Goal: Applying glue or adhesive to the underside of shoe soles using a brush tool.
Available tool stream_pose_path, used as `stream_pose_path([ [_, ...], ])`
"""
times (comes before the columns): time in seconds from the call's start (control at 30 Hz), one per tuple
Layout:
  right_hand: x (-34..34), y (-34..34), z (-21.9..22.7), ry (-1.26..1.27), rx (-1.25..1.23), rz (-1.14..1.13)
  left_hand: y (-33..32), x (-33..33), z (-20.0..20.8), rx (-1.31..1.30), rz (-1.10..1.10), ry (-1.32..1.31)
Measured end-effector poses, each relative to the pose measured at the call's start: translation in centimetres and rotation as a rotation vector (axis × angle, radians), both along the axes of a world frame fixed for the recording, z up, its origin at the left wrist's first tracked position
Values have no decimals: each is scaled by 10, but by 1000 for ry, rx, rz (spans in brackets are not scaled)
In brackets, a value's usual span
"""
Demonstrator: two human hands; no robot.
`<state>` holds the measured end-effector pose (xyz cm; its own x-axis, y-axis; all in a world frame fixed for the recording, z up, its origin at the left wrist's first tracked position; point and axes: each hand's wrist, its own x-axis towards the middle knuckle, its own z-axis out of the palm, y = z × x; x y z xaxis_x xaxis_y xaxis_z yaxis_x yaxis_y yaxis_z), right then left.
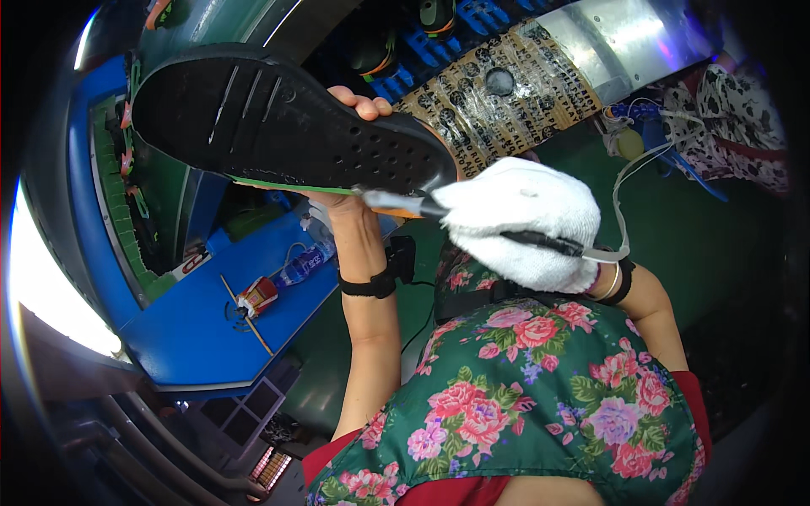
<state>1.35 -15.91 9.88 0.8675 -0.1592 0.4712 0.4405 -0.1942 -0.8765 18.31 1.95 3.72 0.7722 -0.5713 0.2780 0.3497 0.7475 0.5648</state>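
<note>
A large black shoe sole [278,126] is held up at the upper left, its underside facing me, with grooves toward the left end, small round holes toward the right and a green strip along the lower edge. My left hand [361,103] is closed around it, its fingertips curling over the far edge and its palm mostly hidden behind. My right hand [527,215], in a white knit glove, grips a brush [432,207] with a black handle. The brush's pale tip meets the sole's near edge. A thin pale tube [620,202] runs from the brush's rear end.
On the blue table [181,337] at left lie a plastic bottle [302,263], a red container [257,297] and a thin stick [257,336]. Beyond my hands is a tape-covered cardboard panel [540,93]. Shoes [436,15] stand on a blue rack. Someone's patterned clothing [742,110] shows at right.
</note>
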Motion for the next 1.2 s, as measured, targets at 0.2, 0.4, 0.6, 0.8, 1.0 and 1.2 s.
stream_pose_path([
  [0.2, -6, 6, -6, -38, -61, -10, 1, -1, -5, 4, 25, 25],
  [0.4, -9, -3, -9, 128, 211, -12, -3, -3, 0, 32, 30, 83],
  [0.6, -12, -8, -14, -37, -166, -88, -13, -6, 7, -31, -8, 64],
  [0.8, -13, -11, -22, 106, 214, 130, -10, -4, 9, 33, -229, 120],
  [1.0, -14, -9, -20, -76, -208, 200, -6, 0, 5, 137, -237, 161],
  [1.2, -12, -9, -20, -82, -243, 162, 0, -4, 6, 145, -280, 152],
])
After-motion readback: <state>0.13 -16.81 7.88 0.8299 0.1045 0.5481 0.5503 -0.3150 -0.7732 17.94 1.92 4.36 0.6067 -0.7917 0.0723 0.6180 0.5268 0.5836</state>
